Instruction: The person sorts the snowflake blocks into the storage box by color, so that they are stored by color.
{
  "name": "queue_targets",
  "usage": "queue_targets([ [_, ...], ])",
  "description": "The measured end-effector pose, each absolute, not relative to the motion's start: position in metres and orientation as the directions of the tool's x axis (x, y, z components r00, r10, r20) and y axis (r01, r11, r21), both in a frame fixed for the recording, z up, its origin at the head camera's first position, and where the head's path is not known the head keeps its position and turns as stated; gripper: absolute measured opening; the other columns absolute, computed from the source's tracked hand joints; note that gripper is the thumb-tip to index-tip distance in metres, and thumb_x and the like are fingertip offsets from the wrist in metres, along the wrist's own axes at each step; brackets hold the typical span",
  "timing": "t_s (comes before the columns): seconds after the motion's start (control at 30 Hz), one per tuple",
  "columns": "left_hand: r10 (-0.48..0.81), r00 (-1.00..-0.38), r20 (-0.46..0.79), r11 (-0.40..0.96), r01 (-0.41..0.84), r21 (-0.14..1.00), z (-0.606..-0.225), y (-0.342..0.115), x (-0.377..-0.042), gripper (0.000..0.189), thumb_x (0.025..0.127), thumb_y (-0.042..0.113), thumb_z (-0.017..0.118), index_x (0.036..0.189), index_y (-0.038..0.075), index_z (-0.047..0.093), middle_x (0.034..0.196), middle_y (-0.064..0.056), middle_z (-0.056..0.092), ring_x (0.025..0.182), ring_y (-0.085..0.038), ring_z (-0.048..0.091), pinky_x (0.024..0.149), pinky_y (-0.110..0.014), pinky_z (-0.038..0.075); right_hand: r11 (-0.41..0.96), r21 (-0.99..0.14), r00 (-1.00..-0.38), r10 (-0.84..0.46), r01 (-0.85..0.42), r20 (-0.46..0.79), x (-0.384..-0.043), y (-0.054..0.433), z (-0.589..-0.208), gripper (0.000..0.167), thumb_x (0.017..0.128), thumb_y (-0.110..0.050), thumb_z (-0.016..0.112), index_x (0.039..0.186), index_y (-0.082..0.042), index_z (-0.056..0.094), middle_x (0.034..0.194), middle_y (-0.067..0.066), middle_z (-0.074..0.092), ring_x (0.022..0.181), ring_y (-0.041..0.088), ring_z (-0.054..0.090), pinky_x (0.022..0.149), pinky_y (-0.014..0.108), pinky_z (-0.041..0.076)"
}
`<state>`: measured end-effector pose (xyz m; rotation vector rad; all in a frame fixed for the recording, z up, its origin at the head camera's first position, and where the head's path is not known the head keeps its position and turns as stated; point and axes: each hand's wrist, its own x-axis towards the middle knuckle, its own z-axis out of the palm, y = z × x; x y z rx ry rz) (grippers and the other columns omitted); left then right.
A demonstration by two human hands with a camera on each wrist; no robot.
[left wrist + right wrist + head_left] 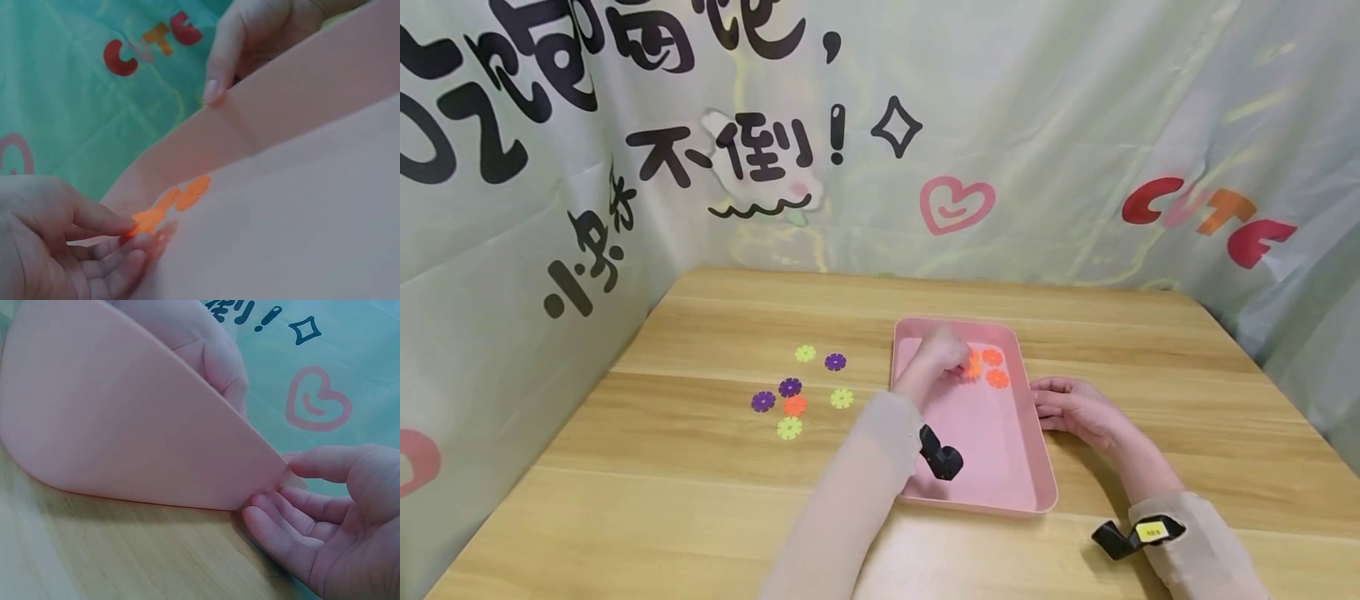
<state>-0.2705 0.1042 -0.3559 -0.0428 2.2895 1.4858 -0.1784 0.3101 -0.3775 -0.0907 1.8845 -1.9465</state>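
Observation:
A shallow pink tray [981, 450] lies on the wooden table. Inside it, near the far end, my left hand [936, 354] pinches an orange notched plastic disc [147, 220] between thumb and fingers. Two more orange discs [997, 379] lie flat on the tray floor just right of that one, close to the right wall. My right hand [1078, 410] holds the tray from outside on its right side. In the right wrist view, the thumb meets the rim while the curled fingers [269, 519] lie against the outer wall.
Left of the tray, loose discs are scattered on the table: several purple [790, 387] and yellow-green ones [842, 398], plus an orange disc [795, 406]. A printed cloth [1045, 125] hangs behind the table [647, 500] and along its sides.

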Motion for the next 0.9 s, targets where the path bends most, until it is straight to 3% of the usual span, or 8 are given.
queue_targets([
  [0.37, 0.146, -0.92, -0.363, 0.555, -0.228, 0.8, -0.3588, 0.1051, -0.269, 0.009, 0.077, -0.01, 0.061, 0.084, -0.004, 0.061, 0.061, -0.01, 0.06, 0.048, -0.02, 0.061, 0.045, -0.027, 0.051, 0.022, -0.969, -0.906, -0.35, 0.247, -0.239, -0.1778, 0.3103, -0.3784, 0.011, 0.094, -0.007, 0.05, 0.103, -0.001, 0.052, 0.091, 0.003, 0.064, 0.081, 0.015, 0.064, 0.075, 0.031, 0.054],
  [0.7, 0.152, -0.929, -0.338, 0.59, -0.19, 0.785, -0.3621, 0.1033, -0.2704, 0.005, 0.076, -0.008, 0.064, 0.08, -0.005, 0.062, 0.053, -0.009, 0.058, 0.044, -0.018, 0.057, 0.044, -0.025, 0.05, 0.036, -0.967, -0.91, -0.332, 0.252, -0.25, -0.1776, 0.3096, -0.3785, 0.012, 0.094, -0.009, 0.05, 0.104, -0.001, 0.051, 0.09, 0.003, 0.064, 0.081, 0.015, 0.064, 0.075, 0.031, 0.054],
  [0.9, 0.132, -0.93, -0.344, 0.584, -0.207, 0.785, -0.3621, 0.1035, -0.2714, 0.01, 0.077, -0.008, 0.063, 0.088, -0.007, 0.062, 0.057, -0.01, 0.059, 0.044, -0.018, 0.057, 0.046, -0.026, 0.052, 0.045, -0.968, -0.913, -0.324, 0.248, -0.249, -0.1774, 0.3087, -0.3784, 0.014, 0.094, -0.009, 0.051, 0.105, 0.001, 0.051, 0.091, 0.003, 0.064, 0.08, 0.015, 0.064, 0.075, 0.031, 0.054],
])
